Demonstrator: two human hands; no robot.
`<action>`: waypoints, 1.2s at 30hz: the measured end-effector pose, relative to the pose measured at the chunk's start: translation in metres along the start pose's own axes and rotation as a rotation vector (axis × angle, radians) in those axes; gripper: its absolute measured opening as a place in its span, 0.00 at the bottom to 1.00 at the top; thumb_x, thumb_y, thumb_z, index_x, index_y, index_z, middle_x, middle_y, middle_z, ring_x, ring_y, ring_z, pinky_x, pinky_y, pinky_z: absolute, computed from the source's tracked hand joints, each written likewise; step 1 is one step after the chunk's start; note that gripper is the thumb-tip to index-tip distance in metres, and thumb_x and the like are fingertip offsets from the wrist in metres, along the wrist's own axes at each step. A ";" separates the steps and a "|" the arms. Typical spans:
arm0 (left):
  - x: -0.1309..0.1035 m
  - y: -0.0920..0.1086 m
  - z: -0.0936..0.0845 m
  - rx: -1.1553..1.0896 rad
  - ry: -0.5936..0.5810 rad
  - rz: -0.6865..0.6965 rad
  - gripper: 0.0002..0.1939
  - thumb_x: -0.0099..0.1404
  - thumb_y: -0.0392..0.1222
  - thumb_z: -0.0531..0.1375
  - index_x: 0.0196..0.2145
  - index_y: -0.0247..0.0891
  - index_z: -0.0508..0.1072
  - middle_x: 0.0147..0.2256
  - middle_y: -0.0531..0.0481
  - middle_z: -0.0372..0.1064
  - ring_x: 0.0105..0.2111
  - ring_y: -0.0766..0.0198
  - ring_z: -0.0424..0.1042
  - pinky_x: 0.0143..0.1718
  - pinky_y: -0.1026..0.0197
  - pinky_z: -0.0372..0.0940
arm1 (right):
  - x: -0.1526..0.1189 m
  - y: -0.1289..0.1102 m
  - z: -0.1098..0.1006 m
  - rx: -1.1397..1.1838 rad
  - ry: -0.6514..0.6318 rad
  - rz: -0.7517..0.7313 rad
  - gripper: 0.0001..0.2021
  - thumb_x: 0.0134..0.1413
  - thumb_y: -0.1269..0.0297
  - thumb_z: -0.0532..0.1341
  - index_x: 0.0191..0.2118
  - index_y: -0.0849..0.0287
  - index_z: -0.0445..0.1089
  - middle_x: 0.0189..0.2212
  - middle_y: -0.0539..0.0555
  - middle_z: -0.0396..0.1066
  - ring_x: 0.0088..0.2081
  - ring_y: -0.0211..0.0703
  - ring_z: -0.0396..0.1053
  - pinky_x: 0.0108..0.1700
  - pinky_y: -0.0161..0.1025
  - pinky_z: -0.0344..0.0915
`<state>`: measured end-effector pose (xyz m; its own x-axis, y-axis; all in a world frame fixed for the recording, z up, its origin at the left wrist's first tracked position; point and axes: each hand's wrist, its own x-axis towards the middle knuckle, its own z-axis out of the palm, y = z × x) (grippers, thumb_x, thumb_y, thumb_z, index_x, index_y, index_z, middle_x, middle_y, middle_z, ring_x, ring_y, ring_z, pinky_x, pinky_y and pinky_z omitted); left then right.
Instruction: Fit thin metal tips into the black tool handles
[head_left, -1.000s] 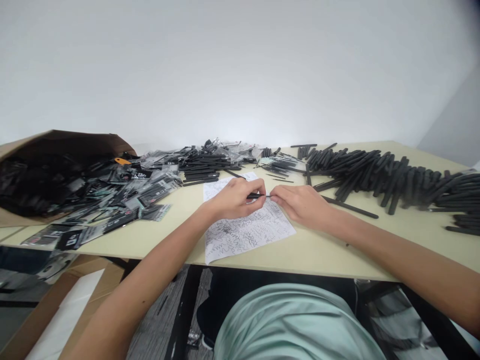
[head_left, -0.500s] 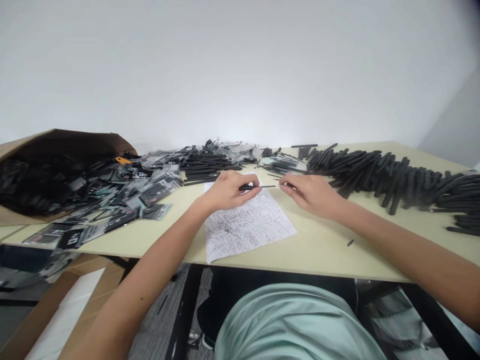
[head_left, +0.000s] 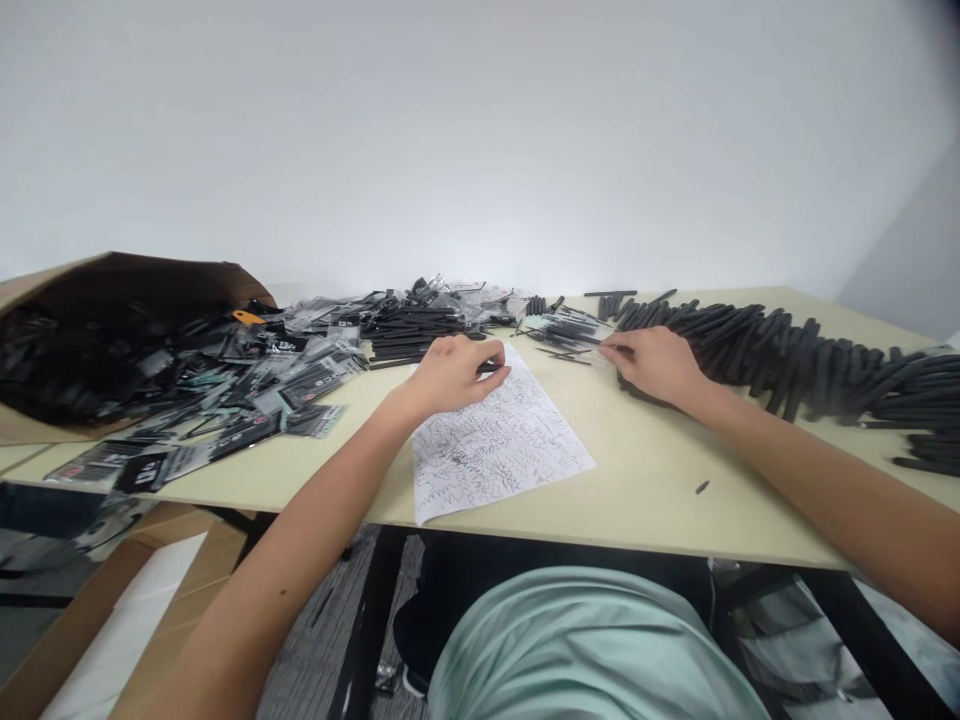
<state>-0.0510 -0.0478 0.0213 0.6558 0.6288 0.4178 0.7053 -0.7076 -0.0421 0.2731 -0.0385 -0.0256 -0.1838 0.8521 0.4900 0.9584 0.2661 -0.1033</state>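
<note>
Scribbles (head_left: 480,455) fill most of the white paper sheet (head_left: 559,452), so the work looks well under way, though plainly unfinished: one dark stick (head_left: 489,367) is in hand over the sheet's far part. The left hand (head_left: 456,374) pinches it between thumb and bent forefinger. The right hand (head_left: 654,362) has its thumb and fingers drawn nearly together beside the thin dark rods (head_left: 564,328); whether they grip one, I cannot tell. A long heap of thick black sticks (head_left: 739,345) lies to the right, a stack of slimmer black sticks (head_left: 412,335) behind the left hand, and plastic packets (head_left: 311,375) spill from a cardboard box (head_left: 19,425). Which pile is dealt with and which is left does not show. Most of the held stick is hidden by the fingers, the box's interior is murky, and the heap's right end blurs.
</note>
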 end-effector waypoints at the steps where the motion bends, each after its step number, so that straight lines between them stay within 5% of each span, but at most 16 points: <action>1: 0.000 0.001 0.000 0.000 -0.019 0.012 0.13 0.70 0.50 0.54 0.38 0.41 0.75 0.19 0.56 0.65 0.22 0.66 0.64 0.32 0.62 0.54 | 0.001 0.001 0.002 -0.032 -0.019 0.029 0.17 0.67 0.55 0.55 0.43 0.53 0.80 0.35 0.53 0.81 0.39 0.53 0.76 0.32 0.41 0.60; 15: 0.001 0.010 0.000 -0.047 -0.188 0.060 0.13 0.71 0.49 0.54 0.37 0.39 0.73 0.22 0.54 0.67 0.23 0.66 0.62 0.30 0.62 0.50 | 0.006 -0.010 0.010 -0.180 -0.231 -0.017 0.21 0.68 0.49 0.51 0.50 0.47 0.80 0.38 0.56 0.80 0.40 0.51 0.75 0.34 0.40 0.60; 22: 0.002 0.011 0.001 -0.050 -0.225 0.088 0.14 0.71 0.49 0.53 0.37 0.39 0.73 0.23 0.54 0.67 0.23 0.66 0.64 0.31 0.61 0.52 | 0.013 -0.003 0.011 -0.192 -0.223 0.094 0.17 0.64 0.57 0.55 0.46 0.55 0.80 0.40 0.61 0.79 0.41 0.53 0.75 0.39 0.42 0.65; 36: 0.003 0.012 0.004 -0.078 -0.225 0.072 0.13 0.71 0.49 0.54 0.38 0.39 0.74 0.24 0.52 0.69 0.25 0.63 0.67 0.32 0.61 0.55 | 0.016 0.002 0.014 -0.197 -0.170 0.072 0.14 0.63 0.62 0.56 0.41 0.58 0.79 0.36 0.63 0.78 0.37 0.54 0.75 0.35 0.43 0.64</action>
<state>-0.0397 -0.0535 0.0183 0.7532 0.6255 0.2036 0.6373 -0.7705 0.0092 0.2688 -0.0182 -0.0304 -0.1320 0.9334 0.3338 0.9912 0.1239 0.0458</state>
